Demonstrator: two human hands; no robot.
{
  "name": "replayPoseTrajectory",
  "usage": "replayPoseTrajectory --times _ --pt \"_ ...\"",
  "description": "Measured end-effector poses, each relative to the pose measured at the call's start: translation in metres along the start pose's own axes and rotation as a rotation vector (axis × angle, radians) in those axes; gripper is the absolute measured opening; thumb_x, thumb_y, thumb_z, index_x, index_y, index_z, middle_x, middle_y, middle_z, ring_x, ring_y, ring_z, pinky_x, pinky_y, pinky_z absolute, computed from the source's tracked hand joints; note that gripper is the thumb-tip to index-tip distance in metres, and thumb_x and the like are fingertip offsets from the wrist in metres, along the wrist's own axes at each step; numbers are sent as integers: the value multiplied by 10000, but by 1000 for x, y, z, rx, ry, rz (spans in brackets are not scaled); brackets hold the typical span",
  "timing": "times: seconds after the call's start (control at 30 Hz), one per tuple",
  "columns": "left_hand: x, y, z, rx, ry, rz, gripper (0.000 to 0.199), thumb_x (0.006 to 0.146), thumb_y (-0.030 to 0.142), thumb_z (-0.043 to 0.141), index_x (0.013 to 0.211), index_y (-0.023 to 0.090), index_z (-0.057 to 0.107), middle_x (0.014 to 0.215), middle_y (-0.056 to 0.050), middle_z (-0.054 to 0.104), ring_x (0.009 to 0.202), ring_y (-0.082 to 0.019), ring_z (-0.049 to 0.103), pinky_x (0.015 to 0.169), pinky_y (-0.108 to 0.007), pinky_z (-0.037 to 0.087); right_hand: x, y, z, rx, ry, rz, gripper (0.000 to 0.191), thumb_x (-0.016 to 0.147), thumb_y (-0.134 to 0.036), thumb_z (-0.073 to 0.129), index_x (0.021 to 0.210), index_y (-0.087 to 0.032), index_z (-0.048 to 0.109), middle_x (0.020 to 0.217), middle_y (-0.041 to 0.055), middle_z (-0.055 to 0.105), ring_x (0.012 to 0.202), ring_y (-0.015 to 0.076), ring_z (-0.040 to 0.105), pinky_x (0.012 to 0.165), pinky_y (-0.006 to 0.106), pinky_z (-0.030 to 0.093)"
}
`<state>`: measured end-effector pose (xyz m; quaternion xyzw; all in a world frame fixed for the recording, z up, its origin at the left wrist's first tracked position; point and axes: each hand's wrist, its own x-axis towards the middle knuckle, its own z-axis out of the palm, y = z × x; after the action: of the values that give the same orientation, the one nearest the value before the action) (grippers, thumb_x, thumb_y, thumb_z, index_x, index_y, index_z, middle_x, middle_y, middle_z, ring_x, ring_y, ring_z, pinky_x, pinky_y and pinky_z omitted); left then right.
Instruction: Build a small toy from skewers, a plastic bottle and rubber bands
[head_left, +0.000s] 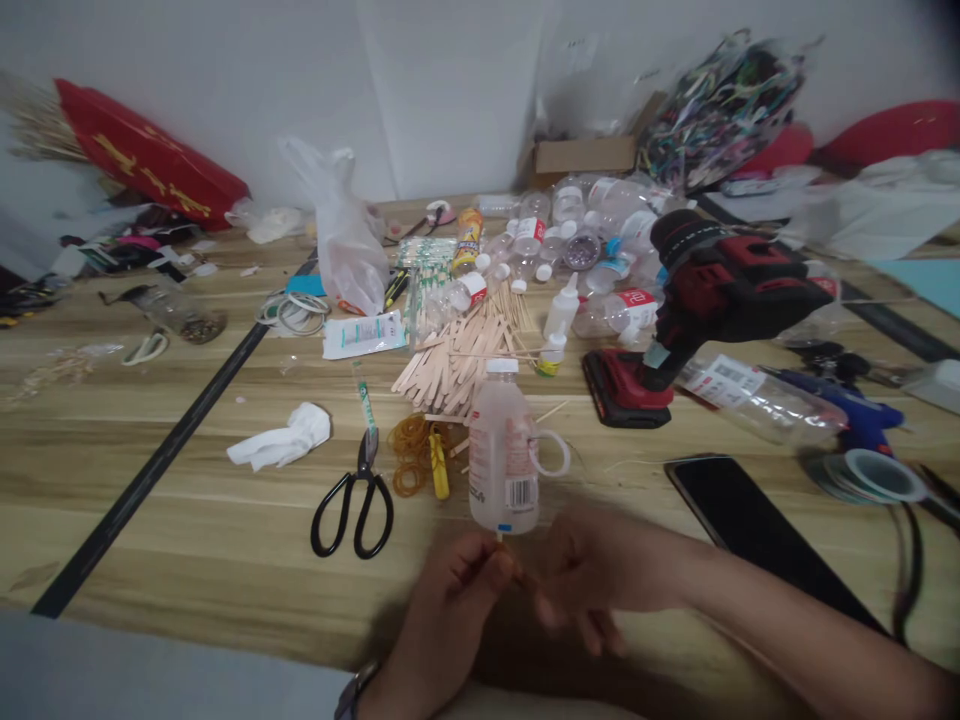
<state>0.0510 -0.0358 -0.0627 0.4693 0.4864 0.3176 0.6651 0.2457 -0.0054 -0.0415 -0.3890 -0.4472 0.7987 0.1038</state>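
Note:
My left hand [476, 580] is closed, its thumb and fingers pinching a thin pale stick [500, 538] whose upper end pokes out. A small blue patch [505, 527] shows just above the stick; whether it belongs to the stick or the bottle behind, I cannot tell. My right hand [585, 570] is smeared by motion, its fingers close to the left fingertips; what they hold, if anything, is unclear. Right behind both hands stands a translucent plastic bottle [491, 450] with a white cap, and a white ring [551, 453] at its right side.
Black-handled scissors [364, 490], rubber bands [409, 450] and a yellow-handled tool [438, 465] lie left of the bottle. Wooden craft sticks [450, 365] spread behind it. To the right are a red-black cordless drill [705, 310], a phone [765, 530] and a tape spool [874, 475].

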Motion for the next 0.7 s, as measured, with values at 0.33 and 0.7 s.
replayPoseTrajectory --times 0.33,0.7 --pt "5 -8 4 -245 -21 -65 511 774 632 655 623 152 563 586 22 536 561 -95 408 547 -235 279 20 15 24 152 263 -515 67 744 -266 811 686 -232 807 847 39 727 885 249 622 860 353 418" --pt "6 -19 9 -550 -49 -252 558 574 620 829 644 139 555 496 32 534 383 -43 387 375 -199 205 49 46 58 739 328 -392 419 659 -526 847 879 -175 783 500 -45 548 394 111 464 419 254 435"
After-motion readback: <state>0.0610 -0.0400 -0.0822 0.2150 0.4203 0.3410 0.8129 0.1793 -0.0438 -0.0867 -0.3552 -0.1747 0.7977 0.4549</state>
